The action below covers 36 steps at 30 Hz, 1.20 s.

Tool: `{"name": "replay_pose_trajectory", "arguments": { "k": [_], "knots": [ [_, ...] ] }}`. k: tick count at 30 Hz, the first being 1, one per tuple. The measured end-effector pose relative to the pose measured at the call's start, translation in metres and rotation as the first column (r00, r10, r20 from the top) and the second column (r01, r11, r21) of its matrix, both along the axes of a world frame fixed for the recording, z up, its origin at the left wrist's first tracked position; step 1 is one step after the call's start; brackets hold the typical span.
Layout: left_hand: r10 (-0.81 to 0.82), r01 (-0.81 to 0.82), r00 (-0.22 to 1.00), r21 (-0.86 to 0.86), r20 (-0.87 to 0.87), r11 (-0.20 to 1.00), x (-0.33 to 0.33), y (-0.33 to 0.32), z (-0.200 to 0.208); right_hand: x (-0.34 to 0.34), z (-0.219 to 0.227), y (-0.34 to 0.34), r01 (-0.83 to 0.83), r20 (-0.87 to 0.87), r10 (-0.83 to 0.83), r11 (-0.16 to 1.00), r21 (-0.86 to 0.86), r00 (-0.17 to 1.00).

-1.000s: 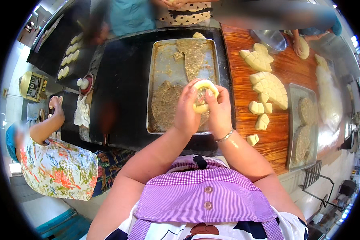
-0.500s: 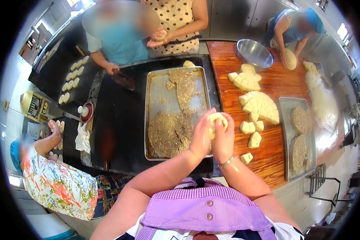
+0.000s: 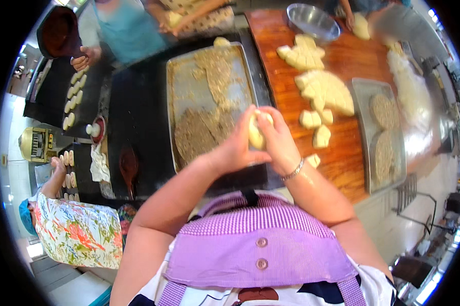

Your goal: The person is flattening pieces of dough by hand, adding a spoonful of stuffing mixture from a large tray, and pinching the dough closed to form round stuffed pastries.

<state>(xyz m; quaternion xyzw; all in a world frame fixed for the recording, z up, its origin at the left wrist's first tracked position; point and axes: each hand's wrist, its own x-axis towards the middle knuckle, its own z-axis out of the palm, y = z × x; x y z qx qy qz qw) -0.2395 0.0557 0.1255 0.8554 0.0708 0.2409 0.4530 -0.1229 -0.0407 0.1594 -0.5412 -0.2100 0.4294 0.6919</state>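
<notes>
A black worktop (image 3: 133, 102) meets a red-brown wooden tabletop (image 3: 342, 166). Nearest is a purple apron (image 3: 214, 257) with 2 buttons; beyond it, the left hand (image 3: 234, 145) and right hand (image 3: 277, 138) cup 1 pale dough ball (image 3: 257, 135) between them, fingers curled closely around it. The ball is held up in front of the near right corner of a metal baking tray (image 3: 181, 84), where brown, coarse filling (image 3: 199, 135) lies spread. A bracelet (image 3: 293, 171) circles the right wrist. Rightward, cut dough pieces (image 3: 328, 92) sit on the wood, beside a 2nd tray (image 3: 358, 109) bearing 2 filling slabs (image 3: 384, 112). Farther off stands a steel bowl (image 3: 312, 24); across the black worktop, a co-worker's hand (image 3: 87, 57) grips a dark brown pan-shaped tool (image 3: 61, 30).
</notes>
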Motion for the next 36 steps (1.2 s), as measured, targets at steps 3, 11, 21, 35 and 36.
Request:
{"name": "replay_pose_trajectory", "arguments": {
  "k": [3,11,21,35,36],
  "knots": [
    [0.013,-0.038,0.997,-0.337,-0.074,0.941,0.01,-0.009,0.026,0.012,0.009,-0.022,-0.121,0.102,0.113,0.989,0.082,0.988],
    [-0.06,0.061,0.991,0.008,-0.124,0.998,0.024,-0.015,0.055,0.049,-0.002,-0.042,-0.426,-0.623,0.606,0.794,0.434,0.495],
    [0.023,-0.013,0.998,0.185,-0.054,0.983,0.032,-0.015,0.05,0.027,-0.009,-0.033,-0.286,-0.336,0.384,0.908,0.306,0.86],
    [0.125,-0.084,0.989,0.379,-0.084,0.922,0.011,-0.006,0.055,0.017,-0.012,-0.011,-0.387,-0.381,0.438,0.899,0.206,0.814],
    [0.057,-0.026,0.995,0.345,-0.077,0.938,0.004,0.002,0.048,0.013,-0.013,-0.011,-0.418,-0.4,0.475,0.88,0.224,0.784]
  ]
}}
